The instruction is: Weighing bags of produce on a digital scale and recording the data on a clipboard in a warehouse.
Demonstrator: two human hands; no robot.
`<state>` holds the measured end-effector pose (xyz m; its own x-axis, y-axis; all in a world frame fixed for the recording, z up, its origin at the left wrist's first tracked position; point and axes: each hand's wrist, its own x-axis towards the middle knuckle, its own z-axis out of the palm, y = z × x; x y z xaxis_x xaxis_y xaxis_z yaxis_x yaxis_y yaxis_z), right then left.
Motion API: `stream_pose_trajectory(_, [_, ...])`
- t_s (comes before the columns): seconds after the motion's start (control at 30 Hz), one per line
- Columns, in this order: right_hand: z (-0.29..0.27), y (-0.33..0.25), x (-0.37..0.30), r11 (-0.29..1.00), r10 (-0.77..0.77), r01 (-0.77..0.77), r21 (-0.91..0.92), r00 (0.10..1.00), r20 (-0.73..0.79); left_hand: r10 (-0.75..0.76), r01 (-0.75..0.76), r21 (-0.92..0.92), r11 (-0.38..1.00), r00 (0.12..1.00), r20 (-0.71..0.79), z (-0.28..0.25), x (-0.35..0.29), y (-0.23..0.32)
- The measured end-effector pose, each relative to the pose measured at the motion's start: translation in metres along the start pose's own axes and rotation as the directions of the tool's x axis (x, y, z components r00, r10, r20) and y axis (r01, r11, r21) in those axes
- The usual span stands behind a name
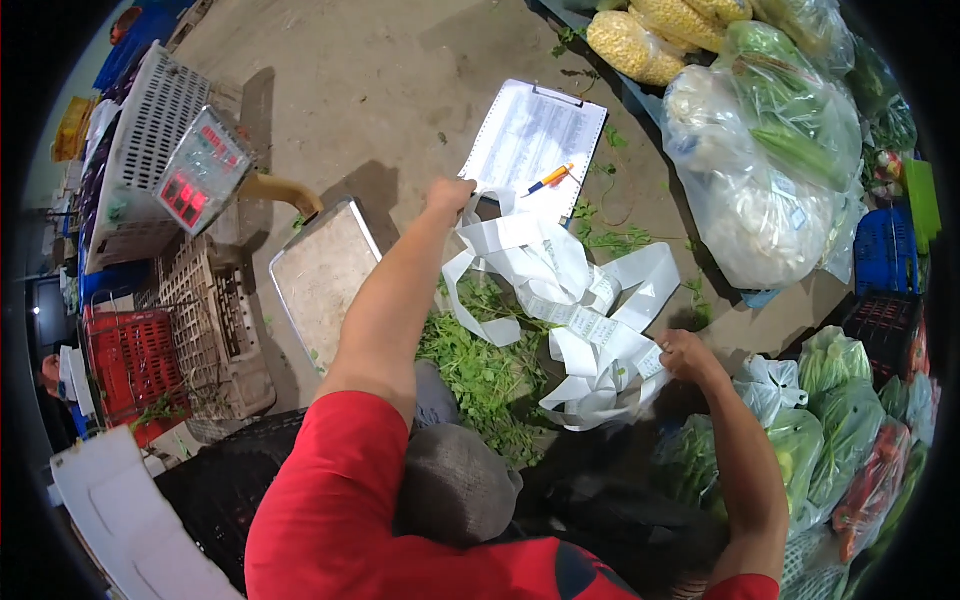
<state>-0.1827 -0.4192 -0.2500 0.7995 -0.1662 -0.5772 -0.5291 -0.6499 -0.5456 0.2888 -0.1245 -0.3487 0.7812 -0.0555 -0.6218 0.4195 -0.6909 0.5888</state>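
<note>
A long white strip of printed labels (585, 325) lies in a loose, tangled heap of loops before me. My left hand (455, 197) reaches far forward, its fingers closed at the strip's upper end, beside the clipboard's near left corner. My right hand (688, 357) is closed on the strip's right side. Past the heap lies a clipboard (548, 96) with a printed sheet (520, 135) on it. An orange and blue pen (550, 179) rests across the sheet. Loose green herbs (480, 375) spread on the floor beneath and left of the strip.
To the left stands a platform scale (325, 285) with a lit red display (203, 172). Crates (140, 165) are stacked beyond it. Bagged vegetables (760, 190) and yellow corn kernels (630, 48) sit at the far right. More bagged greens (835, 430) lie near my right arm.
</note>
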Motion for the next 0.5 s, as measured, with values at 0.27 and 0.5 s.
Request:
stream_pose_trajectory(0.27, [-0.026,0.011,0.05,0.995,0.001,-0.045,-0.086,0.894,-0.449,0.044,0.026,0.345,0.938,0.98,-0.193,0.06,-0.028,0.045])
stream_pose_trajectory(0.5, [-0.006,-0.094,0.202,0.967,0.07,0.007,0.256,0.954,-0.291,0.09,-0.017,0.329,0.944,0.974,-0.207,0.048,-0.028,0.045])
